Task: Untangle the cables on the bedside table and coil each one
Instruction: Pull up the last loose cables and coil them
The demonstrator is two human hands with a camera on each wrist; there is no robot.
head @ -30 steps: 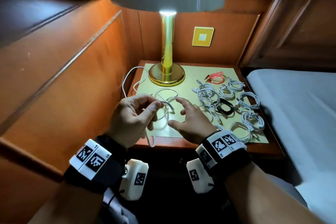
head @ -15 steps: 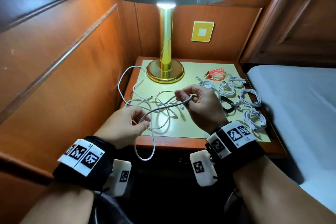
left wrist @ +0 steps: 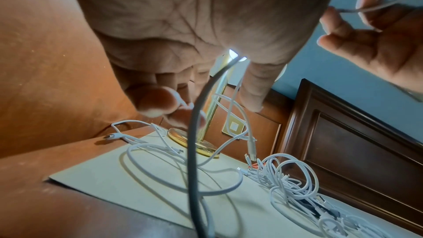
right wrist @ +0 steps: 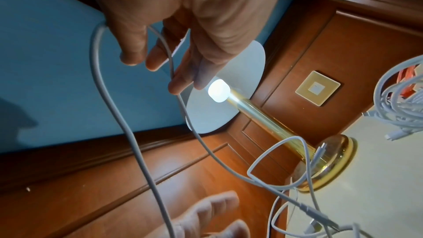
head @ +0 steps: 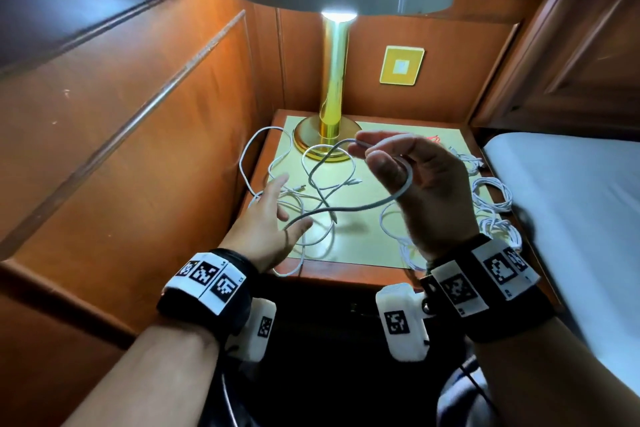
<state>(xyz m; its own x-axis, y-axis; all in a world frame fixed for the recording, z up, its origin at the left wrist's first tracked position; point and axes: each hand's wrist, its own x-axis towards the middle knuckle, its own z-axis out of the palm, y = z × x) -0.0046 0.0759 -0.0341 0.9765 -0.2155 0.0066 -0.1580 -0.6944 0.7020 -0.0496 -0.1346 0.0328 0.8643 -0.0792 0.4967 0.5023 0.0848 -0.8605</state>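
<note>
My right hand (head: 367,152) is raised over the bedside table (head: 346,277) and pinches a grey-white cable (head: 346,208) between thumb and forefinger. One turn of the cable wraps round its fingers (right wrist: 135,50). The cable (right wrist: 128,128) sags down to my left hand (head: 280,198), whose fingers are spread straight; it crosses that palm and drops past it (left wrist: 192,151). Loose white cables (head: 311,191) lie tangled on the pale mat (head: 363,239) under both hands, one loop hanging over the left edge.
Several coiled white cables (head: 491,191) lie on the mat's right side, with a red one (head: 434,139) at the back. A brass lamp (head: 332,107) stands at the rear. Wood panelling (head: 138,149) closes the left; a bed (head: 571,201) borders the right.
My right hand has risen from the table, lifting the cable with a turn round its fingers. My left hand has uncurled and now lies spread under the cable.
</note>
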